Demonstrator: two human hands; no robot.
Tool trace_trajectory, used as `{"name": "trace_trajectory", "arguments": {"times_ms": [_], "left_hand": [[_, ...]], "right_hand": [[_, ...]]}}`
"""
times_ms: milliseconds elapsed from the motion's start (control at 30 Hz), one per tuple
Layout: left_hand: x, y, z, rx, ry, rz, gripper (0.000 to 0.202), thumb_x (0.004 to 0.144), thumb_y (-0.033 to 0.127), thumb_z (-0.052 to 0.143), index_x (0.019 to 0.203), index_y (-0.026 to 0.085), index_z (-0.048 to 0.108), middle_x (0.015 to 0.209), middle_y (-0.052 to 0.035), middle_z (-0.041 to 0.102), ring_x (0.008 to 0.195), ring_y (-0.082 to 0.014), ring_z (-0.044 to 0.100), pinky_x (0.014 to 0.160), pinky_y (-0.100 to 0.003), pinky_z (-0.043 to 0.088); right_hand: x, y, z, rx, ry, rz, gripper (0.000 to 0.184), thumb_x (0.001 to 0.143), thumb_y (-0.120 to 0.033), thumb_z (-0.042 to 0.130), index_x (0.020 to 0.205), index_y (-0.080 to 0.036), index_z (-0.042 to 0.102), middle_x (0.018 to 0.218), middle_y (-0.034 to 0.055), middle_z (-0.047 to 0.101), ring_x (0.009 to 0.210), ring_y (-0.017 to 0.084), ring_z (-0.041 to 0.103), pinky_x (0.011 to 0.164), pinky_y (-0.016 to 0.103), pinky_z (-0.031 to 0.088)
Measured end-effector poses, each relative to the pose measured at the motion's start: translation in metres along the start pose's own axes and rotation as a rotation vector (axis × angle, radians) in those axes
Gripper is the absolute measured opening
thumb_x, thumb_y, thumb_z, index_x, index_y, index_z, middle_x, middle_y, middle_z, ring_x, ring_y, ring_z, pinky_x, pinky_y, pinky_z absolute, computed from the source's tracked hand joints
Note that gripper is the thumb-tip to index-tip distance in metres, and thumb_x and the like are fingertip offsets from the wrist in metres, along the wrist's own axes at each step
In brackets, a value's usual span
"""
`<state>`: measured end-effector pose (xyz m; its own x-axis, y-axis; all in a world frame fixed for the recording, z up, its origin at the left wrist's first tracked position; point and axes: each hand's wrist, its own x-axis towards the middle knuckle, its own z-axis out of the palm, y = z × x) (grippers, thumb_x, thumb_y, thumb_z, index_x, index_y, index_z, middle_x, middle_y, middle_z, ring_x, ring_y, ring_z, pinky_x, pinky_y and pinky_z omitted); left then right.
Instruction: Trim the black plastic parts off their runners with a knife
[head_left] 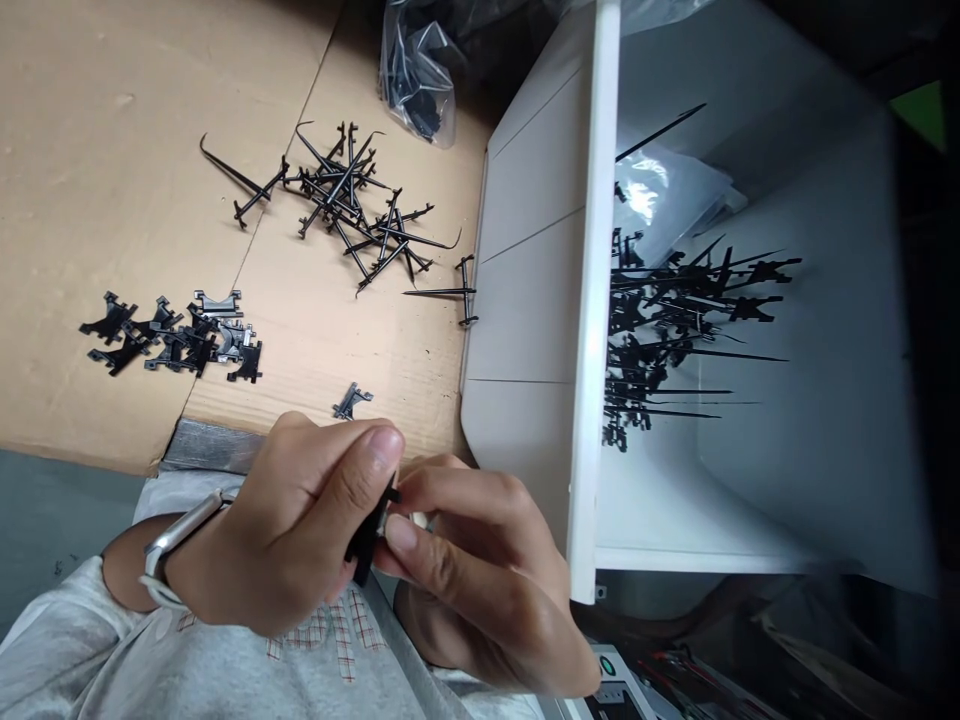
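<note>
My left hand [300,530], with a pale watch on its wrist, is closed around a black plastic part [368,540] just in front of my body. The thumb and forefinger of my right hand [480,570] pinch the near side of that same part. My fingers cover much of it, so its full shape is hidden. Just beyond my left hand lies a single small black bracket [352,401]. More such brackets [196,338] form a loose cluster to the left. Farther off, thin black T-shaped pieces with long pointed stems [345,195] lie in a tangled heap.
Brown cardboard [112,220] covers the work surface. On the right stands a white bin [596,300] holding many black pointed assemblies [667,320] and a clear bag [667,195]. Another clear plastic bag [420,85] with dark contents sits at the back. A device with a green button [609,668] is low right.
</note>
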<state>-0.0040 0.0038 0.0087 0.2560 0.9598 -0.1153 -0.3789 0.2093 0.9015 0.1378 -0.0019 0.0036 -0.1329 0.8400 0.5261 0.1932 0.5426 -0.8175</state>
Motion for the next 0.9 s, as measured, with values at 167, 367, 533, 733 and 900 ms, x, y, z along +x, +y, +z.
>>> {"name": "trace_trajectory", "arguments": {"times_ms": [167, 367, 533, 733, 900], "left_hand": [[-0.001, -0.001, 0.000, 0.042, 0.004, 0.053, 0.043, 0.113, 0.025, 0.045, 0.070, 0.020, 0.044, 0.049, 0.0095, 0.042, 0.037, -0.0032, 0.037, 0.045, -0.015, 0.035], [0.001, 0.000, 0.001, 0.181, 0.032, 0.131, 0.043, 0.113, 0.023, 0.043, 0.070, 0.021, 0.042, 0.051, 0.0094, 0.039, 0.038, -0.0041, 0.036, 0.045, -0.020, 0.032], [0.001, -0.001, -0.001, 0.223, 0.029, 0.201, 0.040, 0.112, 0.022, 0.043, 0.072, 0.021, 0.042, 0.052, 0.0095, 0.039, 0.040, -0.0041, 0.036, 0.047, -0.023, 0.030], [0.001, 0.000, -0.001, 0.254, 0.042, 0.175, 0.043, 0.112, 0.021, 0.043, 0.068, 0.021, 0.042, 0.049, 0.0079, 0.039, 0.042, -0.0074, 0.036, 0.048, -0.026, 0.029], [-0.001, -0.004, 0.000, 0.245, 0.061, 0.207, 0.045, 0.114, 0.024, 0.039, 0.069, 0.021, 0.040, 0.048, 0.0076, 0.038, 0.041, -0.0071, 0.033, 0.047, -0.028, 0.026]], "right_hand": [[-0.003, 0.000, 0.001, 0.005, 0.006, -0.002, 0.030, 0.089, 0.003, 0.074, 0.107, -0.021, 0.079, 0.094, 0.0014, 0.075, 0.070, 0.011, 0.068, 0.053, 0.022, 0.059], [-0.004, 0.000, 0.002, -0.011, 0.009, -0.014, 0.029, 0.087, 0.005, 0.076, 0.105, -0.018, 0.078, 0.096, 0.0008, 0.072, 0.072, 0.010, 0.070, 0.056, 0.022, 0.059], [-0.002, 0.000, -0.001, 0.013, -0.006, 0.001, 0.026, 0.091, 0.000, 0.074, 0.106, -0.021, 0.075, 0.093, -0.0008, 0.072, 0.069, 0.009, 0.066, 0.057, 0.021, 0.059], [0.002, 0.000, -0.002, 0.025, -0.135, 0.032, 0.032, 0.091, 0.001, 0.070, 0.110, -0.024, 0.072, 0.090, -0.0002, 0.071, 0.069, 0.012, 0.065, 0.059, 0.024, 0.060], [0.007, 0.009, -0.001, 0.055, -0.122, -0.062, 0.033, 0.089, 0.004, 0.065, 0.107, -0.023, 0.073, 0.086, -0.0001, 0.069, 0.062, 0.012, 0.061, 0.050, 0.023, 0.055]]}}
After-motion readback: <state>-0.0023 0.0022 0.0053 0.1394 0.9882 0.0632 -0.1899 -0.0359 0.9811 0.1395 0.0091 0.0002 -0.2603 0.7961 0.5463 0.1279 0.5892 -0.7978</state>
